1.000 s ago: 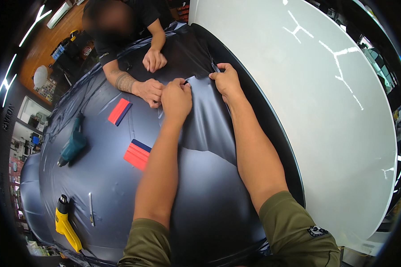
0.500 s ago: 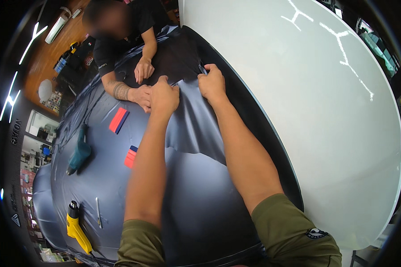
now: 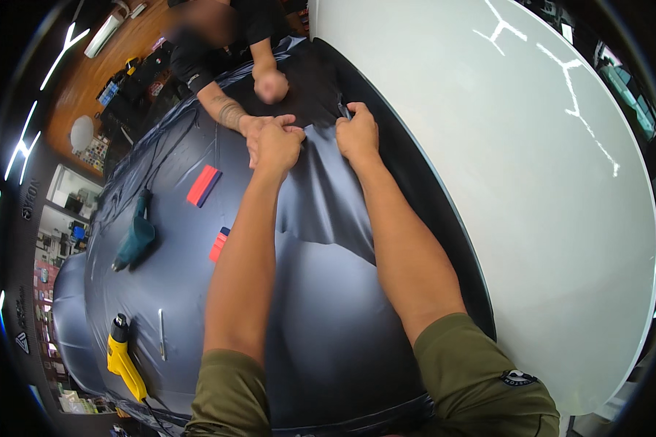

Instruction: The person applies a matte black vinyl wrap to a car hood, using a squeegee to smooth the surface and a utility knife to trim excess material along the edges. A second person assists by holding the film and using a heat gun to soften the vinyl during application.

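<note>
A satin grey-blue vinyl film [image 3: 321,186] is lifted in folds between my hands, over a broad dark curved panel. My left hand [image 3: 279,148] is closed on the film's edge, its fingertips partly hidden. To the right, my right hand [image 3: 358,134] pinches the same film near the panel's dark border, where a small fold sticks up past the fingers. Touching or right beside my left hand is a co-worker's hand [image 3: 254,135]; I cannot tell exactly what it grips. The co-worker's other hand [image 3: 271,86] is blurred above the black part of the panel.
On the film to the left lie two red squeegees, one whole [image 3: 203,186] and one [image 3: 219,245] beside my forearm. A teal heat gun [image 3: 137,237], a yellow heat gun [image 3: 124,360] and a slim silver knife-like tool [image 3: 162,335] lie there too. A large white panel [image 3: 547,218] rises at right.
The co-worker's far hand has lifted off the surface and moved right. The other one has come closer against my left hand. My hands keep hold of the film, with small shifts.
</note>
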{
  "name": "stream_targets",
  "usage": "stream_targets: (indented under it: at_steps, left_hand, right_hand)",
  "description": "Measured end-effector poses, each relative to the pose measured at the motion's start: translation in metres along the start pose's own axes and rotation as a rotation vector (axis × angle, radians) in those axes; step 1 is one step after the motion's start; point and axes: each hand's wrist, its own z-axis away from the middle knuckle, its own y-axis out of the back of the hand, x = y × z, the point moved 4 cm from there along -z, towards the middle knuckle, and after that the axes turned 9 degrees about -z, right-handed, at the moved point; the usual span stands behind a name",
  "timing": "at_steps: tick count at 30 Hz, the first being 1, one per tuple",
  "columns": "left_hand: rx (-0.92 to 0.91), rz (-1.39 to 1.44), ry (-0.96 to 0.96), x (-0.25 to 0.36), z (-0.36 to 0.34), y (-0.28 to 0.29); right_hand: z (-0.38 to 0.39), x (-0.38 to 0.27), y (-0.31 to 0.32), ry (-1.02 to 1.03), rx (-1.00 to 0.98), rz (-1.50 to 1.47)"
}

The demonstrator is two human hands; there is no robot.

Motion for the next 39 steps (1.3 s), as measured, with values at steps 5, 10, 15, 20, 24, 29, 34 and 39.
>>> stream_targets:
  at_steps: [5, 10, 15, 20, 24, 29, 34, 39]
  left_hand:
    - [-0.035, 0.096, -0.021, -0.006, -0.009, -0.009]
    - [0.009, -0.385, -0.064, 0.006, -0.016, -0.01]
    - [0.091, -0.241, -0.099, 0.014, -0.007, -0.012]
    - [0.068, 0.026, -0.072, 0.011, -0.001, -0.015]
    - [0.057, 0.052, -0.038, -0.003, -0.014, -0.015]
    - [0.171, -0.249, -0.025, 0.012, -0.006, -0.013]
    - [0.077, 0.052, -0.063, 0.017, 0.005, -0.017]
    - [0.014, 0.084, -0.21, -0.014, -0.006, -0.006]
  right_hand:
    - [-0.005, 0.004, 0.004, -0.047, -0.008, -0.012]
    - [-0.007, 0.012, 0.001, 0.044, 0.028, 0.02]
    - [-0.003, 0.007, 0.006, 0.005, 0.021, 0.0]
    - [0.0, 0.002, 0.006, -0.027, -0.009, -0.01]
    - [0.001, 0.001, 0.007, -0.064, -0.034, -0.026]
    - [0.001, 0.001, 0.008, -0.088, -0.052, -0.05]
    - [0.001, 0.001, 0.011, -0.085, -0.047, -0.069]
    - [0.004, -0.004, 0.004, -0.055, -0.072, -0.025]
